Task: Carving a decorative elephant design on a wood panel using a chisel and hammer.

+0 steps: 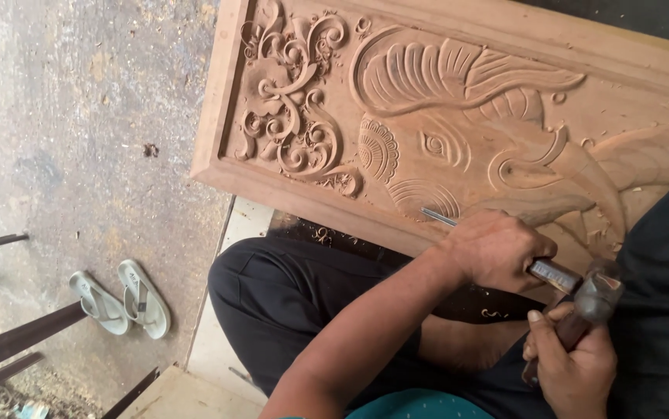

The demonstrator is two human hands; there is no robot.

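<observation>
A large carved wooden panel (229, 93) lies in front of me, with scrollwork at its left and an elephant head with ear, eye and tusk in relief. My left hand (497, 252) is closed around a metal chisel (437, 216), whose blade tip rests on the carving just below the elephant's eye. My right hand (571, 368) grips the wooden handle of a metal hammer (599, 293). The hammer's head sits right at the chisel's butt end. My black-trousered leg (280, 302) lies under the panel's near edge.
A pair of pale sandals (121, 299) lies on the rough concrete floor (78, 116) at the left. Dark slanted bars (16, 337) cross the lower left corner. Wood chips lie on the carving near the tusk. A light slab (218, 326) runs beside my leg.
</observation>
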